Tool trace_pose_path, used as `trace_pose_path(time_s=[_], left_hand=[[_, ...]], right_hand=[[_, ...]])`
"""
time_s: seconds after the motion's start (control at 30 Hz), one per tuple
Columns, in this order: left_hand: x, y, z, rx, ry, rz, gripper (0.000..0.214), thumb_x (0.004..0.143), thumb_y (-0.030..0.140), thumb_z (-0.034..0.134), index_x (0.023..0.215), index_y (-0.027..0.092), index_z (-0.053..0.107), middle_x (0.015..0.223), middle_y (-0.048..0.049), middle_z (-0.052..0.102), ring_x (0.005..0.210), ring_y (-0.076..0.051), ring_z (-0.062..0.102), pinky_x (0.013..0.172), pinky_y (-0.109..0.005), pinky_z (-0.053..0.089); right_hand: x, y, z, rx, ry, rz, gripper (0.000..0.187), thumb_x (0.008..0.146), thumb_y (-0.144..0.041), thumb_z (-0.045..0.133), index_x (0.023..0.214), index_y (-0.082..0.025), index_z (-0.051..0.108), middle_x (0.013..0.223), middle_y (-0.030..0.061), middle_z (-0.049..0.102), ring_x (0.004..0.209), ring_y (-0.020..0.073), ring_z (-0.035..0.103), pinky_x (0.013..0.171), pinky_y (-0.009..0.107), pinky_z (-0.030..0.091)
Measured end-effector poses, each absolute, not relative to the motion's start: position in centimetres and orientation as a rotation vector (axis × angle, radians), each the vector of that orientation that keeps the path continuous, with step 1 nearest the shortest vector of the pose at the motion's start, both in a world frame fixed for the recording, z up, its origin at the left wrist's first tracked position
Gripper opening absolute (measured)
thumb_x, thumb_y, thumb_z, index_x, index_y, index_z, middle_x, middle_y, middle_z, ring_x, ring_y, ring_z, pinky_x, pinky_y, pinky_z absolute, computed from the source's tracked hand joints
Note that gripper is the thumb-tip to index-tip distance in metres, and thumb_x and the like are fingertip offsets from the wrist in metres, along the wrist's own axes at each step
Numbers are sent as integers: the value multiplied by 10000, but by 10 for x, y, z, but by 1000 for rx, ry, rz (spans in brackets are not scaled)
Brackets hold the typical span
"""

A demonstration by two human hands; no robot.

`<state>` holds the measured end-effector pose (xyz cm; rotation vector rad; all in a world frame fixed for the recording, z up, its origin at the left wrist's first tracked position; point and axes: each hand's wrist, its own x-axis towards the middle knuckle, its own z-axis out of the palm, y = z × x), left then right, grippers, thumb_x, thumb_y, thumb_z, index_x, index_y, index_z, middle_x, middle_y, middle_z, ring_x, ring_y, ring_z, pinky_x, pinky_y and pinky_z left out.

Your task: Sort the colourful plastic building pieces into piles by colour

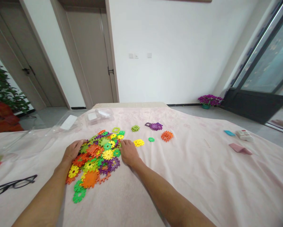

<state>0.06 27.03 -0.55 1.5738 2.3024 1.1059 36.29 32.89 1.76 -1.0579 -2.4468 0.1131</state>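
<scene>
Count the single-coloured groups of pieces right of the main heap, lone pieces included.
5: the yellow group by the right hand, the green group right of it, the lime group and purple group farther back, the orange group farthest right. The hand may hide others.

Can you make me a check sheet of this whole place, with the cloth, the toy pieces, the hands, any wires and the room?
Surface: pale pink cloth, wrinkled
Job's things: mixed-colour heap; to its right, purple pile, orange pile, yellow pile
Clutter: glasses, clear packaging, pink folded item
Hands: left hand and right hand at opposite sides of the heap
Cables: nothing seen
Surroundings: white wall, doors, purple flowers
</scene>
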Motion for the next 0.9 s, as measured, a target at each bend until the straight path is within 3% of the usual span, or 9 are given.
trace_pose_path(time_s=[0.9], left_hand=[[-2, 270, -10, 1661, 2374, 1053, 643, 950, 561, 240, 1155, 187, 721, 1300, -108, 680, 1280, -248, 565, 1183, -412, 340]], right_hand=[[360, 329, 18, -1082, -2430, 133, 311, 1012, -302, 508, 1293, -175, 550, 1198, 128, 616, 1146, 275, 507, 974, 421, 415]])
